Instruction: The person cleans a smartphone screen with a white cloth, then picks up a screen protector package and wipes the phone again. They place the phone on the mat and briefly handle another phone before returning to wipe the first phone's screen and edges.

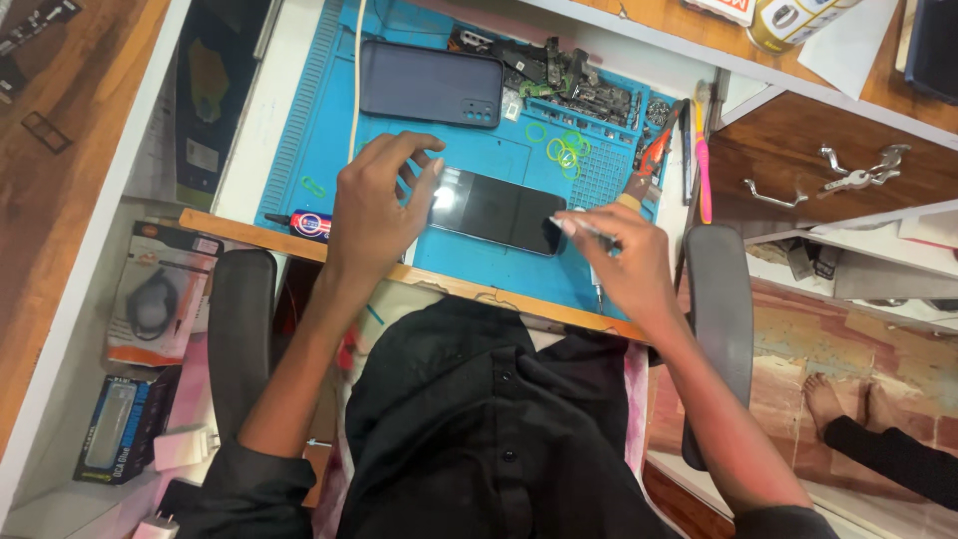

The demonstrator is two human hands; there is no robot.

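Your left hand (374, 205) is covering the near left corner of the dark phone (499, 212), and your right hand (629, 255) is hiding most of the thin tool (582, 226) it is pinching, so its kind is staying unclear. The parts heaped in the blue mat's (479, 160) far tray (559, 75) are blurring together. Another person's bare feet (848, 399) are being cut off by the right edge.

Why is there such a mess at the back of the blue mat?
Loose green rubber bands and a jumble of small dark metal parts lie scattered on the blue mat. The phone under the hands looks whole.
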